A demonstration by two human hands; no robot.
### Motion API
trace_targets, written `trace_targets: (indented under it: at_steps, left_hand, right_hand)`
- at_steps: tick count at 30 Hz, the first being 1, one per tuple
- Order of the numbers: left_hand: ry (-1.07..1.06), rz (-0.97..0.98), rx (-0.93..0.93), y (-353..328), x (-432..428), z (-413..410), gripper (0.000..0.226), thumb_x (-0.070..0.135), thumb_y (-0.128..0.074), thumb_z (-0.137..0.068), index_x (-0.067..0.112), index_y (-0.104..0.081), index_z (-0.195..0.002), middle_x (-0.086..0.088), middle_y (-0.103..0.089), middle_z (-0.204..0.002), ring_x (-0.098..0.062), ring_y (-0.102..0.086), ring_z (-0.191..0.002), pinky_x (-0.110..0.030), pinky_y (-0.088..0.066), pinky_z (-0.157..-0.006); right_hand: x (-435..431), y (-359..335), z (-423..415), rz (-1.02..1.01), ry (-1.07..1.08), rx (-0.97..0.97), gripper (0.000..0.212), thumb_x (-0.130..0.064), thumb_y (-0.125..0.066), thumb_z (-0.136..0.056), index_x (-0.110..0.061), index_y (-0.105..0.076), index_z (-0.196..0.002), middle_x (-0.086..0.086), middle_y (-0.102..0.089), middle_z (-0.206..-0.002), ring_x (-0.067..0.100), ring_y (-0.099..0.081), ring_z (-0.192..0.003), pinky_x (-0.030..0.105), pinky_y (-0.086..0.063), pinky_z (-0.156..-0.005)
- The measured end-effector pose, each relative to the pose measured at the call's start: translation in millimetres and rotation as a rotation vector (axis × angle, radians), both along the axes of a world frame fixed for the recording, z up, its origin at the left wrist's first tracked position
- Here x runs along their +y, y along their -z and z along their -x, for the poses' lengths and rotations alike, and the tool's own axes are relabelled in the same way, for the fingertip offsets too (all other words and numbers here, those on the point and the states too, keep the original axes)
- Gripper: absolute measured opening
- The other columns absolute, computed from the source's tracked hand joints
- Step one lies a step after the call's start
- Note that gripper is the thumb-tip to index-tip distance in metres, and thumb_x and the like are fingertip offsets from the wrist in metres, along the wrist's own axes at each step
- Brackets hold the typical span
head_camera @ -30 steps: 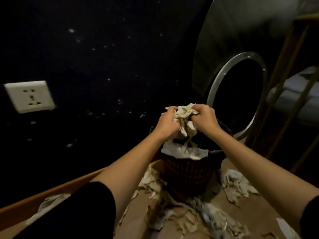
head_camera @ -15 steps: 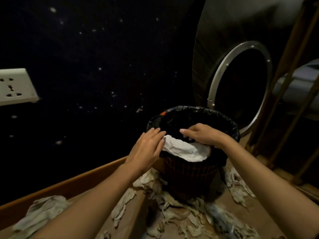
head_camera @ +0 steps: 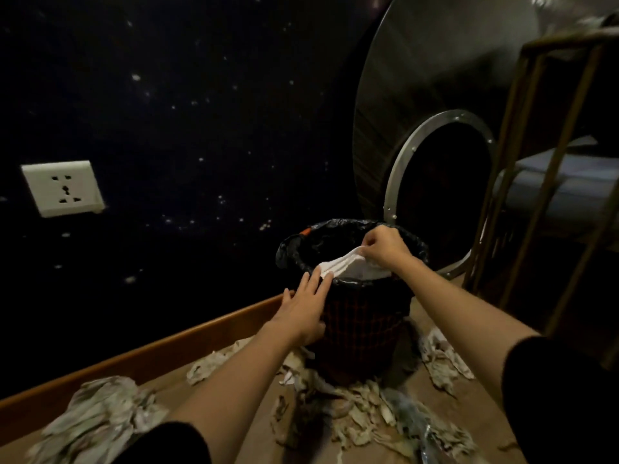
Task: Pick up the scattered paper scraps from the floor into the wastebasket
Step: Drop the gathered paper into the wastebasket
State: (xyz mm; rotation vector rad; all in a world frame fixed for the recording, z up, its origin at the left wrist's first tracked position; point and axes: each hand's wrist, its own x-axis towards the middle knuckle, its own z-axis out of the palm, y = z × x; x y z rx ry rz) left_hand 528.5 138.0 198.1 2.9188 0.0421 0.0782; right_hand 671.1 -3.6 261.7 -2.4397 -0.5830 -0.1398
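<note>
Dark speckled wall [head_camera: 167,112] and wooden baseboard [head_camera: 167,346] behind. Wastebasket [head_camera: 365,333], black liner [head_camera: 335,232] over the rim, upright on the floor [head_camera: 234,380]. Torn paper scraps [head_camera: 361,420] ringing its base, more heaped lower left. White sheet [head_camera: 351,267] draped over near rim, half out. Right hand [head_camera: 385,246] pinched shut on its upper edge; left hand [head_camera: 304,309] open, flat against basket side, holding nothing. Risk: tugging sheet could drag liner loose or tip basket, spilling contents.

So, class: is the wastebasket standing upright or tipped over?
Upright. The wastebasket stands on the floor with its bag-lined rim facing up. The left hand rests flat against its side; the right hand pinches white paper at its mouth.
</note>
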Motion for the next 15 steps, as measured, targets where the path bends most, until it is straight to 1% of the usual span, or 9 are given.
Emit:
trace_targets:
  at_steps: [1, 3, 4, 6, 8, 10, 12, 13, 15]
  left_hand:
    - [-0.007, -0.007, -0.006, 2, -4, -1, 0.096, 0.007, -0.057, -0.084, 0.031, 0.014, -0.145, 0.002, 0.022, -0.156, -0.024, 0.017, -0.144, -0.059, -0.004, -0.115]
    - [-0.008, -0.069, -0.056, 6, -5, -2, 0.099, 0.003, -0.056, -0.082, 0.035, 0.015, -0.143, 0.003, 0.024, -0.156, -0.022, 0.022, -0.143, -0.061, -0.002, -0.114]
    - [-0.007, -0.09, -0.079, 8, -4, -3, 0.1, 0.002, -0.055, -0.081, 0.037, 0.014, -0.143, 0.003, 0.023, -0.156, -0.021, 0.022, -0.143, -0.062, -0.002, -0.114]
    - [-0.008, -0.079, -0.1, 8, -2, -6, 0.098, 0.001, -0.056, -0.079, 0.038, 0.008, -0.144, 0.003, 0.014, -0.158, -0.019, 0.019, -0.144, -0.063, -0.004, -0.113]
    - [-0.007, -0.103, -0.06, 4, -1, -13, 0.094, 0.003, -0.059, -0.079, 0.035, 0.001, -0.145, 0.003, 0.005, -0.158, -0.02, 0.015, -0.145, -0.066, -0.006, -0.112]
    - [-0.017, -0.157, 0.007, 2, -2, -23, 0.091, 0.01, -0.062, -0.08, 0.032, -0.002, -0.145, 0.001, 0.001, -0.158, -0.024, 0.012, -0.145, -0.068, -0.009, -0.11]
    - [-0.036, -0.206, 0.057, -1, -6, -32, 0.091, 0.015, -0.064, -0.08, 0.027, -0.002, -0.145, -0.003, -0.003, -0.156, -0.029, 0.01, -0.145, -0.067, -0.014, -0.11]
    - [-0.038, -0.216, 0.076, -1, -9, -35, 0.09, 0.015, -0.064, -0.08, 0.025, -0.002, -0.145, -0.006, -0.004, -0.155, -0.031, 0.009, -0.145, -0.064, -0.016, -0.111]
    - [-0.013, -0.183, 0.053, 0, -12, -35, 0.087, 0.014, -0.061, -0.081, 0.023, -0.003, -0.145, -0.009, -0.003, -0.156, -0.033, 0.01, -0.144, -0.058, -0.015, -0.114]
  right_hand:
    - [-1, 2, -4, 0.024, 0.043, -0.006, 0.011, -0.02, -0.068, -0.083, -0.013, -0.069, -0.075, 0.009, -0.062, -0.077, 0.028, -0.062, -0.08, 0.031, -0.044, -0.063]
    - [0, 9, -6, 0.11, 0.09, -0.022, 0.007, -0.015, -0.061, -0.085, -0.013, -0.068, -0.084, 0.013, -0.065, -0.093, 0.033, -0.062, -0.088, 0.035, -0.047, -0.07]
    - [1, 16, -5, 0.161, 0.105, -0.031, 0.011, -0.01, -0.057, -0.085, -0.012, -0.067, -0.09, 0.016, -0.065, -0.101, 0.035, -0.062, -0.093, 0.037, -0.048, -0.074]
    - [0, 29, -5, 0.223, 0.165, -0.056, 0.018, -0.004, -0.051, -0.085, -0.007, -0.061, -0.099, 0.018, -0.061, -0.109, 0.038, -0.06, -0.099, 0.041, -0.048, -0.078]
    - [-5, 33, -8, 0.192, 0.25, -0.055, 0.02, -0.002, -0.049, -0.087, -0.003, -0.059, -0.104, 0.021, -0.06, -0.113, 0.039, -0.059, -0.103, 0.044, -0.049, -0.081]
    - [-10, 31, -11, 0.035, 0.305, -0.024, 0.021, -0.004, -0.051, -0.087, 0.0, -0.06, -0.106, 0.023, -0.061, -0.114, 0.039, -0.058, -0.106, 0.044, -0.049, -0.085]
    - [-12, 27, -5, -0.2, 0.307, -0.018, 0.023, -0.006, -0.055, -0.086, -0.003, -0.061, -0.108, 0.021, -0.062, -0.115, 0.037, -0.056, -0.11, 0.04, -0.048, -0.087]
    - [-14, 27, 5, -0.311, 0.292, -0.056, 0.023, -0.007, -0.056, -0.086, -0.005, -0.062, -0.109, 0.018, -0.063, -0.114, 0.035, -0.055, -0.111, 0.037, -0.047, -0.088]
    - [-22, 39, 42, -0.489, 0.269, -0.219, 0.018, -0.007, -0.056, -0.086, -0.009, -0.064, -0.103, 0.012, -0.065, -0.105, 0.027, -0.054, -0.106, 0.027, -0.04, -0.081]
